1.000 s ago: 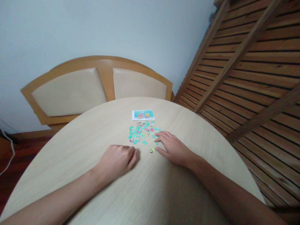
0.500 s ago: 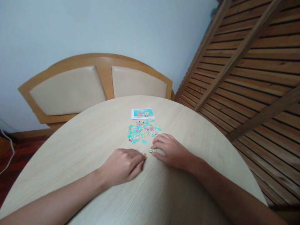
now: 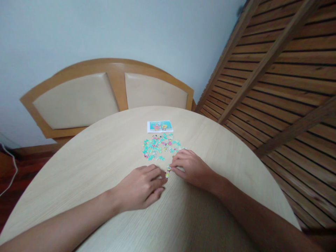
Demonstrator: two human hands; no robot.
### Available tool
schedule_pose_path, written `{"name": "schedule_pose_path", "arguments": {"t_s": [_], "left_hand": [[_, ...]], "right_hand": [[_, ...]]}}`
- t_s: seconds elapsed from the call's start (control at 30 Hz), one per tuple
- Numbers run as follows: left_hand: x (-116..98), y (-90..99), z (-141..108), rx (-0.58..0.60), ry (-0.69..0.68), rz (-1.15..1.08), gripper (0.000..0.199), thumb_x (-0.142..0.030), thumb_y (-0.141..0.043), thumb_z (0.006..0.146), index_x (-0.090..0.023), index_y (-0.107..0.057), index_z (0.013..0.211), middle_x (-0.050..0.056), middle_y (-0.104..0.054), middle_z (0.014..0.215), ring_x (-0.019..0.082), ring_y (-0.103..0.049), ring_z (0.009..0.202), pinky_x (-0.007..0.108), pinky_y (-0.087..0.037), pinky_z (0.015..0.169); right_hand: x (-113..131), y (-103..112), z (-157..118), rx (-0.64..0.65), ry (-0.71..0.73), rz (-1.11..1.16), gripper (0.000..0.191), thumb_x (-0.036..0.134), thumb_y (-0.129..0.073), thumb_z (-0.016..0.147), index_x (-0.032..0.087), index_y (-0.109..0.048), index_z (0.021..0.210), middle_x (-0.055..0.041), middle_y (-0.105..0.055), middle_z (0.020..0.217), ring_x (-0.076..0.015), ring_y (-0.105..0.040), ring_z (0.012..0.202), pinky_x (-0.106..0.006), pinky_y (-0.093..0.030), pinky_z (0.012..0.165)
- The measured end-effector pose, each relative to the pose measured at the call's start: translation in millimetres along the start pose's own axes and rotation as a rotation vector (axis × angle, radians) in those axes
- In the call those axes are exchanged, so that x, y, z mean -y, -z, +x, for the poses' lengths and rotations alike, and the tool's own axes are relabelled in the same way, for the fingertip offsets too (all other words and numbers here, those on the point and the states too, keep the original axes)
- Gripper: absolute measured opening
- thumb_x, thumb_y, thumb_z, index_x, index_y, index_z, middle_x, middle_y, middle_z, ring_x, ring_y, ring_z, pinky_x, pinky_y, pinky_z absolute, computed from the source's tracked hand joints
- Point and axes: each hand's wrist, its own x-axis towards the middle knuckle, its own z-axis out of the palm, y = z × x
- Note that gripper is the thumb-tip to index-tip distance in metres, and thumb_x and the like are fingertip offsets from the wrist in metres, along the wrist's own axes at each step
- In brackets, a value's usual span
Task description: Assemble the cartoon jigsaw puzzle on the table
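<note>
Yellow puzzle pieces (image 3: 168, 168) meet between two hands

Head view: they lie just below the frame's centre on the table (image 3: 223, 157), smooth, pale and wood-grained. The left hand (image 3: 143, 185) has bunched fingers at their left edge; the right hand (image 3: 193, 166) has thumb and forefinger drawn narrow beside them. Whether either grips is too small to tell. Fitting seems in hand; the next move calls for aligning edges. Above spread flat, jagged-edged loose pieces (image 3: 152, 145), turquoise and pink, below a rectangular printed sheet (image 3: 160, 126).
</note>
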Motion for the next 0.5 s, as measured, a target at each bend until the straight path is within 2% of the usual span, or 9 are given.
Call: {"name": "schedule_pose_path", "arguments": {"t_s": [0.33, 0.4, 0.5], "left_hand": [[-4, 1.3, 2, 0.048, -0.005, -0.031, 0.03, -0.03, -0.05, 0.099, -0.016, -0.062, 0.123, 0.011, -0.064, 0.111, 0.026, -0.06, 0.105, 0.042, -0.054, 0.092], [-4, 1.3, 1, 0.019, -0.005, -0.029, 0.03, -0.029, -0.05, 0.098, -0.017, -0.063, 0.122, 0.01, -0.065, 0.109, 0.026, -0.061, 0.103, 0.041, -0.055, 0.09], [0, 1.6, 1, -0.066, 0.042, -0.02, 0.024, -0.021, -0.047, 0.096, -0.017, -0.067, 0.11, 0.008, -0.067, 0.103, 0.023, -0.062, 0.095, 0.039, -0.057, 0.084]], "right_hand": [[4, 1, 0, 0.006, 0.027, -0.001, 0.009, 0.022, -0.068, 0.092, 0.021, -0.078, 0.094, -0.0025, -0.076, 0.095, -0.022, -0.063, 0.096, -0.037, -0.042, 0.088], [7, 5, 0, -0.005, 0.021, -0.009, 0.008, 0.021, -0.068, 0.092, 0.021, -0.076, 0.091, -0.0023, -0.076, 0.093, -0.0218, -0.063, 0.095, -0.037, -0.041, 0.088], [14, 10, -1, -0.026, -0.036, -0.015, 0.008, 0.024, -0.072, 0.088, 0.02, -0.072, 0.081, -0.0019, -0.074, 0.085, -0.021, -0.063, 0.089, -0.035, -0.041, 0.084]]}}
